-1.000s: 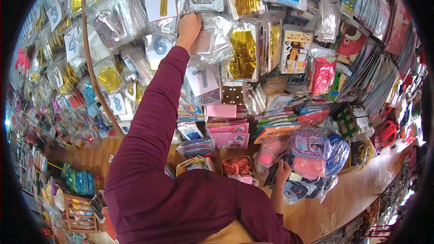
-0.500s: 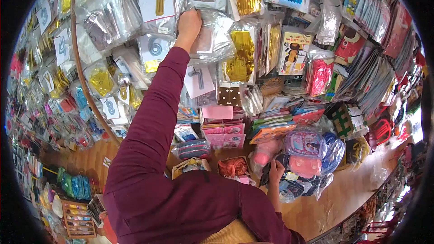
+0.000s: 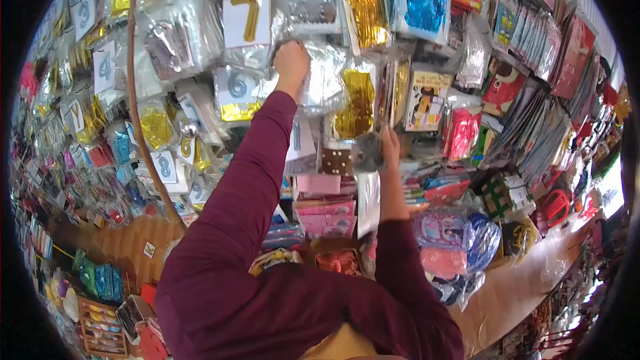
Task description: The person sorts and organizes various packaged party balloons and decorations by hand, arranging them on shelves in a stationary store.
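My left hand (image 3: 291,65) is closed on the upper edge of a clear plastic packet (image 3: 323,77) among the hanging wares. Beside it are a packet with a silver 6 (image 3: 237,85) and a card with a gold 7 (image 3: 247,17). My right hand (image 3: 391,150) is raised beside a gold foil packet (image 3: 355,103), fingers pointing up and pressed together. A dark, blurred thing (image 3: 369,152) shows at this hand, apparently held in it; its kind cannot be made out. Behind it is a brown polka-dot packet (image 3: 337,160).
Packets hang densely over the whole wall, including blue foil (image 3: 421,3) and a birthday pack (image 3: 428,100). A brown pole (image 3: 133,87) rises at left. Below are pink packs (image 3: 325,217), wrapped bags (image 3: 443,233) and wooden floor (image 3: 127,243).
My right hand has risen from the wrapped bags to the hanging packets, a dark thing with it. My left hand keeps its grip on the packet. The view has shifted slightly.
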### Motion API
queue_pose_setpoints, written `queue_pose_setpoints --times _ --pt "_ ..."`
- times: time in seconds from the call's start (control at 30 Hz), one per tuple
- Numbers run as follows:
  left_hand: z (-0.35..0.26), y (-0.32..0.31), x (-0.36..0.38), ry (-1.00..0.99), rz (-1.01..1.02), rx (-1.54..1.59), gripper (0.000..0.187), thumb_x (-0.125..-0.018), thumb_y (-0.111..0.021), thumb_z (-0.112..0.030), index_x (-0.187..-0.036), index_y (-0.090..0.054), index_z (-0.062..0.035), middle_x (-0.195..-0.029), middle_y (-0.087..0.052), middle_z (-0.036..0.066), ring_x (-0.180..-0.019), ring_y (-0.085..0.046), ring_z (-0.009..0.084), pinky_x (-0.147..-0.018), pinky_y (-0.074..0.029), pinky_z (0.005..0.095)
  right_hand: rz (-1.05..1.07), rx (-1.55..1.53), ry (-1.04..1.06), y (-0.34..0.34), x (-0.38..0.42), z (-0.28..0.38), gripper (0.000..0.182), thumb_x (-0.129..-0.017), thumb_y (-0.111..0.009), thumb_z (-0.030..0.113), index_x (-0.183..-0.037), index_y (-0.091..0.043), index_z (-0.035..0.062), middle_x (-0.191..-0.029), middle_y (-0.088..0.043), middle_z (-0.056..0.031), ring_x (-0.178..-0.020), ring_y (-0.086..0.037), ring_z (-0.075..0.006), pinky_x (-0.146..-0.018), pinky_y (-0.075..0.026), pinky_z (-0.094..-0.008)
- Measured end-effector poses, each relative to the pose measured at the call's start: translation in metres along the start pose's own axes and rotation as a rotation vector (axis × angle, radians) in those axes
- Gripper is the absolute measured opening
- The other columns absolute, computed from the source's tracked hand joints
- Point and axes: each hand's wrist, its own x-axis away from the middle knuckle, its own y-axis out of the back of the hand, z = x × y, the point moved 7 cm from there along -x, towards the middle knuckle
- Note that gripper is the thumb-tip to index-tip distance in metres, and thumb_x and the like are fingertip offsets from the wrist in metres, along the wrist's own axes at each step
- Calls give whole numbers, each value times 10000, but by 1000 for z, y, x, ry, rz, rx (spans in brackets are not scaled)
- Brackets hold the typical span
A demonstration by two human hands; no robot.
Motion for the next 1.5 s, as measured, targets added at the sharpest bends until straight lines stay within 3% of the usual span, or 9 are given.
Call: queue_pose_setpoints --times 0.07,0.13,0.33,0.43,0.83,0.93,1.13,1.27,1.5 --pt "-3 9 -10 -20 -44 24 265 -787 -448 -219 -716 -606 -18 -713 -587 194 -678 -580 352 -621 -463 430 162 -191 -45 -41 -35 15 343 -813 -525 239 -1026 -485 -26 -842 -531 -65 -738 -492 -127 -639 -400 -244" --pt "1 9 -22 -13 -113 47 275 -793 -441 -223 -711 -607 -19 -698 -587 190 -666 -580 354 -616 -465 426 48 265 242 -41 -35 15 288 -795 -560 180 -994 -493 -17 -825 -532 -52 -715 -496 -115 -626 -403 -238" --pt "20 -6 10 -25 -88 89 261 -788 -474 -235 -694 -601 -28 -666 -574 201 -644 -569 361 -585 -455 433 -169 49 14 -4 13 -71 361 -733 -617 111 -1030 -470 -31 -816 -537 -82 -719 -500 -116 -583 -398 -248" --pt "27 -6 11 -38 -71 150 254 -787 -482 -249 -705 -605 -42 -661 -574 200 -636 -566 365 -582 -456 432 -204 86 59 20 24 -88 388 -721 -628 115 -1039 -460 -30 -823 -544 -87 -716 -505 -126 -588 -399 -249" --pt "37 -10 14 -90 -96 147 236 -788 -480 -289 -752 -604 -91 -653 -581 171 -620 -565 355 -580 -450 440 -330 423 30 179 133 -122 193 -723 -615 142 -819 -579 -23 -714 -577 -54 -647 -519 -113 -588 -412 -226" --pt "32 -11 14 -75 -57 82 235 -792 -477 -289 -782 -603 -91 -675 -580 181 -642 -561 365 -580 -446 442 -425 336 -40 202 185 -113 172 -720 -616 139 -770 -585 -23 -690 -569 -41 -625 -505 -104 -573 -403 -227" --pt "32 -11 9 -58 -51 68 253 -781 -496 -285 -792 -601 -56 -713 -583 188 -692 -559 369 -614 -441 435 -583 684 -257 290 275 -132 231 -720 -619 199 -668 -585 -23 -588 -540 -26 -551 -459 -90 -523 -386 -238" --pt "32 -8 10 -59 2 114 267 -742 -530 -288 -778 -596 -32 -741 -585 186 -732 -556 363 -654 -431 421 -654 560 -367 340 317 -163 263 -711 -615 204 -624 -566 -39 -582 -544 -25 -542 -446 -94 -502 -374 -268" --pt "44 12 50 -283 -41 248 236 -703 -561 -241 -809 -559 -30 -742 -586 134 -703 -569 279 -653 -436 364 -637 937 -272 286 321 -88 401 -686 -629 344 -644 -536 -44 -567 -529 -125 -533 -459 -203 -534 -395 -355"
